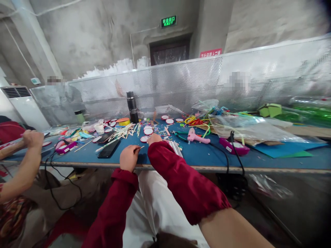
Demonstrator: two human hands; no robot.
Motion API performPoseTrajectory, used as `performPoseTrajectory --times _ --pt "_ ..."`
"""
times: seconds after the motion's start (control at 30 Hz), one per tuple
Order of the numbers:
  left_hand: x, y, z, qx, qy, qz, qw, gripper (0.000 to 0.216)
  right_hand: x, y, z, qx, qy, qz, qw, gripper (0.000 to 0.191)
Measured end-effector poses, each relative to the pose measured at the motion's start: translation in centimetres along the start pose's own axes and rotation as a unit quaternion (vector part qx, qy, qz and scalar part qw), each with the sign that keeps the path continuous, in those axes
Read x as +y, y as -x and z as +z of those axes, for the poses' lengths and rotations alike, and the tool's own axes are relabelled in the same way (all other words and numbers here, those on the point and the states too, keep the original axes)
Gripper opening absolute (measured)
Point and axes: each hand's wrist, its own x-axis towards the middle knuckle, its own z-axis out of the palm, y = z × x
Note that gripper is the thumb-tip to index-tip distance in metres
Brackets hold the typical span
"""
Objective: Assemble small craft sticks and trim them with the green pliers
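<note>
My left hand (128, 157) is closed just over the table's front edge. A short thin stick (141, 148) pokes out from between its thumb and fingers, pointing right. My right hand (154, 138) reaches farther in over the table, beside a round white disc with a red rim (144, 139). Its fingers are mostly hidden behind the back of the hand, so a grip does not show. Another red-rimmed disc (148, 131) lies just beyond. To the right of my hands rests a pink glue gun (198, 136), near green-handled pliers (181, 135).
A black phone (109, 149) and a pile of paper sticks (124, 132) lie left. A black bottle (132, 107) stands behind. Purple boxes (234, 146) with cords sit near the edge. Plastic bags and coloured sheets (281, 150) cover the right. Another person's arm (32, 151) is at left.
</note>
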Motion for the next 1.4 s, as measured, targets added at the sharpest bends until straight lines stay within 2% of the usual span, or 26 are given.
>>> performPoseTrajectory --times 0.03,0.1,0.23,0.3,0.43,0.57,0.7,0.9,1.1,1.23,1.4 --pt "0.1 0.1 -0.1 0.004 0.003 -0.001 1.0 0.022 -0.3 0.6 -0.3 0.012 0.02 0.021 0.999 0.009" --pt "0.2 0.2 -0.4 0.014 0.013 -0.004 1.0 0.021 -1.0 2.4 -0.9 0.028 0.054 0.046 0.997 0.012" --pt "1.1 1.3 -1.0 0.028 0.082 -0.023 0.996 0.019 -2.1 7.0 -2.6 0.027 0.06 0.008 0.998 0.008" --pt "2.0 2.1 -1.1 0.021 0.146 -0.05 0.988 0.019 -2.5 9.0 -3.5 0.016 0.005 -0.037 0.999 0.009" --pt "4.1 3.6 -1.3 -0.019 0.246 -0.064 0.967 0.023 -2.6 11.2 -4.8 -0.032 -0.109 -0.029 0.993 0.02" --pt "5.6 4.2 -1.3 -0.028 0.268 -0.061 0.961 0.023 -2.3 12.0 -5.5 -0.052 -0.16 -0.016 0.986 0.018" --pt "6.1 4.4 -1.3 -0.038 0.25 -0.053 0.966 0.023 -1.9 12.5 -6.0 -0.053 -0.179 -0.013 0.982 0.013" --pt "6.5 4.7 -1.4 -0.073 0.224 -0.039 0.971 0.025 -2.2 13.3 -6.8 -0.048 -0.162 -0.039 0.985 0.01" --pt "6.6 4.7 -1.1 -0.066 0.221 0.014 0.973 0.025 -3.0 13.7 -8.1 -0.045 -0.109 -0.041 0.992 0.009" --pt "6.0 4.4 -0.7 -0.064 0.223 0.04 0.972 0.023 -2.5 13.7 -10.2 -0.015 -0.051 -0.058 0.997 0.015" --pt "4.8 2.8 -0.9 -0.049 0.188 0.044 0.98 0.026 -0.7 14.6 -14.1 0.042 0.048 -0.065 0.996 0.017"
